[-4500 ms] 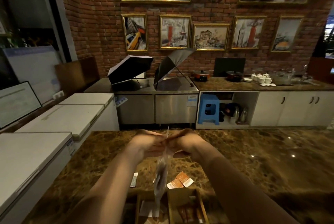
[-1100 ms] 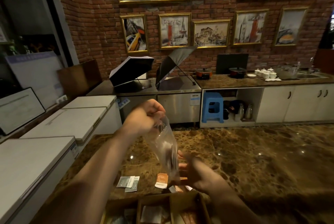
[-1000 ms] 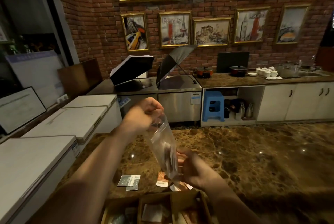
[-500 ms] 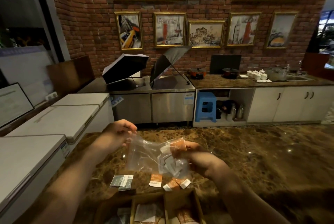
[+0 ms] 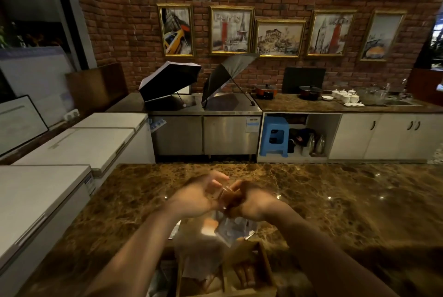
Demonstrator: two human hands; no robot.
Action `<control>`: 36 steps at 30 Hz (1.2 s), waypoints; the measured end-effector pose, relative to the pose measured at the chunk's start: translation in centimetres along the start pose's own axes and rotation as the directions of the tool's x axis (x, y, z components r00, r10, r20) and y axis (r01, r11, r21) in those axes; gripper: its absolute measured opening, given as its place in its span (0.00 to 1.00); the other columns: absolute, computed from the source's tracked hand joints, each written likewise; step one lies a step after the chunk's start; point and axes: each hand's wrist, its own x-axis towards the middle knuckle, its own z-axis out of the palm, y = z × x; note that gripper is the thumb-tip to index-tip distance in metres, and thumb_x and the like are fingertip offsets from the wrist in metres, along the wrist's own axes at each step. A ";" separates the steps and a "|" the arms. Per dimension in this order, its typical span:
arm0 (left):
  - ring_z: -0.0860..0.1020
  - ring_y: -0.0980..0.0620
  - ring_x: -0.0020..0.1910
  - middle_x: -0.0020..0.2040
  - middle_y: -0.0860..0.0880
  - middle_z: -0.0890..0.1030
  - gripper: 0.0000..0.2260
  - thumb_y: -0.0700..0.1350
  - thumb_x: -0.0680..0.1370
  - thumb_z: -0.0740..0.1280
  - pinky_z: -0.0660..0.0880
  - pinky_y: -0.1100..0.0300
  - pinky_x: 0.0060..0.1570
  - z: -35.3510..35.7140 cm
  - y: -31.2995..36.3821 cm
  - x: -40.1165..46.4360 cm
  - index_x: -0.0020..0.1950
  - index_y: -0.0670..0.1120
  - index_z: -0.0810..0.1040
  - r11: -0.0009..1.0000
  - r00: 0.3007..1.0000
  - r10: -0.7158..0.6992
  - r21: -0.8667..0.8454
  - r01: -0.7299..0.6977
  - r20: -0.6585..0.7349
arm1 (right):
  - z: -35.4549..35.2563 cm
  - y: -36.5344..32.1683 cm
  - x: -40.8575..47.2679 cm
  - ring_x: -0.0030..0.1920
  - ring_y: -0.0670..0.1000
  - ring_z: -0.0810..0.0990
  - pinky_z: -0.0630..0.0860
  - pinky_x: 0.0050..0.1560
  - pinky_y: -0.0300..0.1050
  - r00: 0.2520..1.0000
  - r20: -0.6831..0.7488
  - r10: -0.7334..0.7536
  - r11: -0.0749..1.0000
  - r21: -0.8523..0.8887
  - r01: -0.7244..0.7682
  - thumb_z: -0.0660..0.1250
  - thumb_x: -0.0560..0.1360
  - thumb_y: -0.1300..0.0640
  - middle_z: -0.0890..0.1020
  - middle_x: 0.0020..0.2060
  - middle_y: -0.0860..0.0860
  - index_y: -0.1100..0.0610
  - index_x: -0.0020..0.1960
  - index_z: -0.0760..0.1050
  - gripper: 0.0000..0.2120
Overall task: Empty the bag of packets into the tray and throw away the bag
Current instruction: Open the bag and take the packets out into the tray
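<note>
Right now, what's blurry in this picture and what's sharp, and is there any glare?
Head view: both hands, left hand and right hand, and the bag are smeared by motion; the umbrellas and blue stool stay sharp; small light glints dot the dim counter; edges bend, wide-angle.

So the tabletop [image 5: 335,200] is a glossy brown marble slab, mottled, with little light spots reflecting around 3 o'clock. A wooden tray [image 5: 263,263] with dividers sits at the 6 o'clock edge. Just beyond it, toward 12, a few loose packets [image 5: 208,229] lie flat on the stone, too blurry to count.
</note>
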 end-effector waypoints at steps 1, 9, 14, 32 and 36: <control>0.79 0.56 0.54 0.58 0.56 0.80 0.27 0.46 0.73 0.75 0.79 0.57 0.46 0.4 -0.2 -0.2 0.65 0.68 0.69 1.000 1.000 -0.019 0.021 0.019 0.017 | 0.1 -0.1 -0.1 0.49 0.47 0.78 0.74 0.42 0.35 1.000 0.000 -0.004 1.000 -0.011 0.004 0.76 0.72 0.63 0.78 0.46 0.44 0.49 0.60 0.73 0.21; 0.80 0.59 0.50 0.55 0.55 0.82 0.19 0.44 0.74 0.75 0.76 0.63 0.46 1.5 -1.8 -1.5 0.58 0.61 0.73 0.999 1.000 0.015 0.052 -0.014 -0.016 | 2.1 0.0 0.3 0.60 0.53 0.79 0.79 0.57 0.46 0.999 0.002 0.041 0.999 0.017 -0.041 0.76 0.70 0.66 0.80 0.61 0.53 0.50 0.74 0.62 0.39; 0.79 0.59 0.49 0.52 0.56 0.80 0.17 0.45 0.76 0.72 0.75 0.65 0.44 1.6 -2.5 -2.2 0.58 0.61 0.69 0.998 0.998 0.034 0.050 -0.032 -0.044 | 2.8 0.3 0.4 0.49 0.47 0.80 0.80 0.40 0.34 1.000 0.013 -0.001 0.992 0.130 -0.001 0.75 0.72 0.67 0.78 0.57 0.52 0.52 0.70 0.66 0.32; 0.80 0.52 0.53 0.51 0.56 0.81 0.17 0.44 0.72 0.76 0.79 0.47 0.55 1.8 -4.2 -2.2 0.49 0.60 0.71 1.000 0.987 -0.029 -0.006 0.028 -0.160 | 1.8 1.6 0.5 0.51 0.45 0.83 0.83 0.49 0.43 0.997 -0.062 -0.054 0.998 0.017 0.055 0.81 0.67 0.55 0.86 0.49 0.45 0.50 0.52 0.86 0.14; 0.79 0.54 0.53 0.51 0.56 0.81 0.17 0.43 0.72 0.77 0.79 0.48 0.55 1.7 -4.3 -2.1 0.49 0.58 0.72 0.999 0.982 -0.032 -0.008 0.031 -0.187 | 1.7 1.5 0.6 0.51 0.46 0.83 0.83 0.45 0.40 0.995 -0.073 -0.068 0.997 0.021 0.069 0.81 0.67 0.54 0.86 0.50 0.46 0.50 0.51 0.86 0.13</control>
